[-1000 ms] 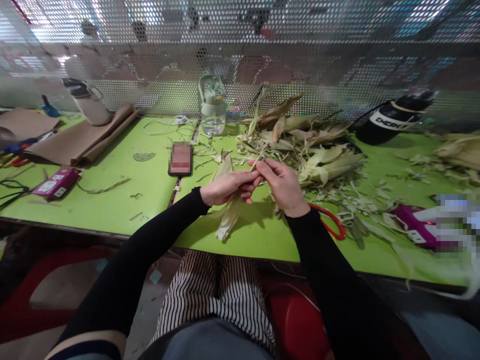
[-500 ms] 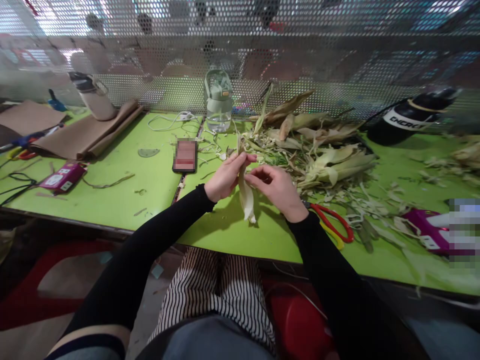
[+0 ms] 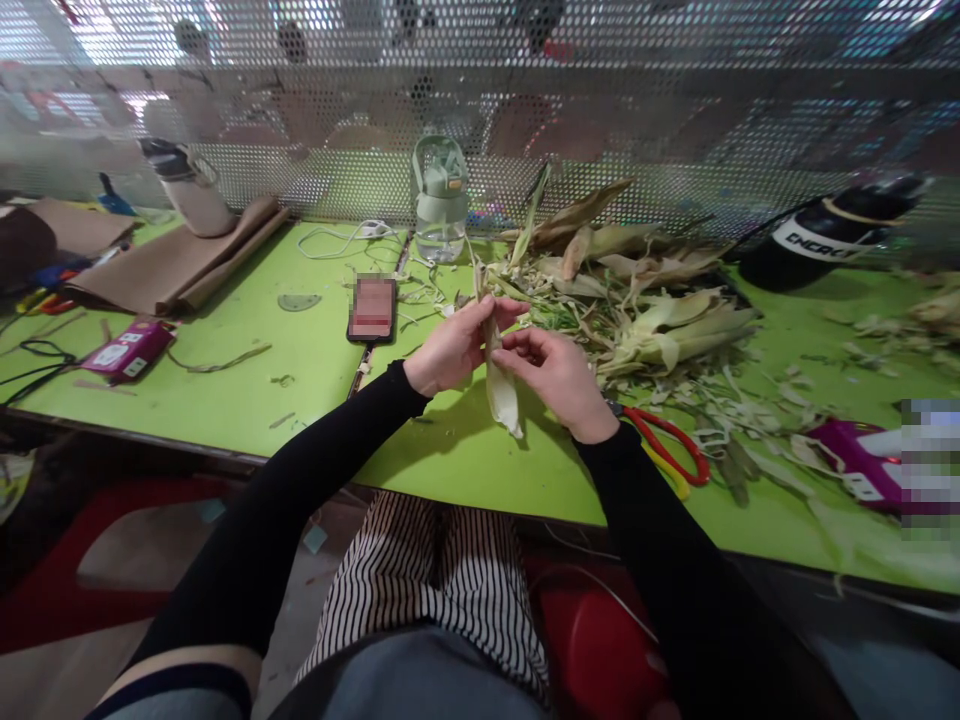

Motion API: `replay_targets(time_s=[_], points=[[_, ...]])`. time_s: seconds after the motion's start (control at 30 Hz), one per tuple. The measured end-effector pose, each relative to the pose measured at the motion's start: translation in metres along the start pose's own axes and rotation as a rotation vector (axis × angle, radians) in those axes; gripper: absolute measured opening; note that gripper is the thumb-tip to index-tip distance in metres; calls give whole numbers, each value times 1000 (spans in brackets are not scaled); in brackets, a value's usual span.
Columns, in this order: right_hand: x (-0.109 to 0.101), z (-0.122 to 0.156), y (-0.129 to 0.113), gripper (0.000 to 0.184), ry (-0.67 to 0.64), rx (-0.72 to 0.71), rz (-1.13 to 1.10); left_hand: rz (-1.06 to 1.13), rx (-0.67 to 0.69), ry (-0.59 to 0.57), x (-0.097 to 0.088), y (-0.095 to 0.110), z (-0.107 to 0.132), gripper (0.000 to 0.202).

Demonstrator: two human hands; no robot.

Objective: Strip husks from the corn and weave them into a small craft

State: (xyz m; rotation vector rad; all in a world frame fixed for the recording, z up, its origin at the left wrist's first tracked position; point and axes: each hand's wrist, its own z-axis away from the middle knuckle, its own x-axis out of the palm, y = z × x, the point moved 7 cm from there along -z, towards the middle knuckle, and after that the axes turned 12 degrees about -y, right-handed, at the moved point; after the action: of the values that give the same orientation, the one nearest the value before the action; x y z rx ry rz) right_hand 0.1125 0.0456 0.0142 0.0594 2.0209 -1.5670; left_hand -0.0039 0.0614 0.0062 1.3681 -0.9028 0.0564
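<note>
Left hand [image 3: 454, 345] holds a strip of corn husk [image 3: 502, 400] pinched between thumb and fingers near its upper part. Right hand [image 3: 562, 385], fingers curled, has its thumb tip on the strip lower down; whether it grips cannot be told. Husk strip hangs roughly upright over the green tabletop [image 3: 427, 455], its pale broad end pointing toward 5 o'clock. Directions that follow are taken from the strip. At 2 o'clock, near the right hand, lies a heap of corn husks [image 3: 667, 325]; well beyond it, a black bottle [image 3: 787, 265] with a white band is tilted. Between 3 and 4 o'clock, just beside the right wrist, lies a red-handled tool [image 3: 690, 445], type unclear. Smartphone [image 3: 371, 310] lies at 10 o'clock. Pale-green drinking bottle [image 3: 441, 210] stands upright at 11 o'clock, near the perforated metal screen [image 3: 337, 130].
</note>
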Motion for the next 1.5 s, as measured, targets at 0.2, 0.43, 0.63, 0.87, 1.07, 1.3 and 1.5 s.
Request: replay_targets(time_s=[0.2,0.43,0.63,0.87,1.07,1.3,1.5], points=[[0,-1,0,17,-6,-3,-24,-36,-28,4,-3,-6,0,32],[3,-5,24,27,-28,148,-413,-3,-155,-11,-8,-8,-4,30],[7,-4,30,30,-90,275,-652,-12,-190,-13,-5,-7,-2,38],[4,-2,25,26,-188,318,-764,-9,-181,-12,-5,-6,-2,36],[4,-4,30,34,-90,268,-610,-46,-199,40,-7,-8,-2,32],[2,-7,39,34,7,203,-515,-62,-190,9,-3,-9,-3,36],[-1,-6,35,31,2,196,-521,-133,-135,-32,-2,-5,0,28]])
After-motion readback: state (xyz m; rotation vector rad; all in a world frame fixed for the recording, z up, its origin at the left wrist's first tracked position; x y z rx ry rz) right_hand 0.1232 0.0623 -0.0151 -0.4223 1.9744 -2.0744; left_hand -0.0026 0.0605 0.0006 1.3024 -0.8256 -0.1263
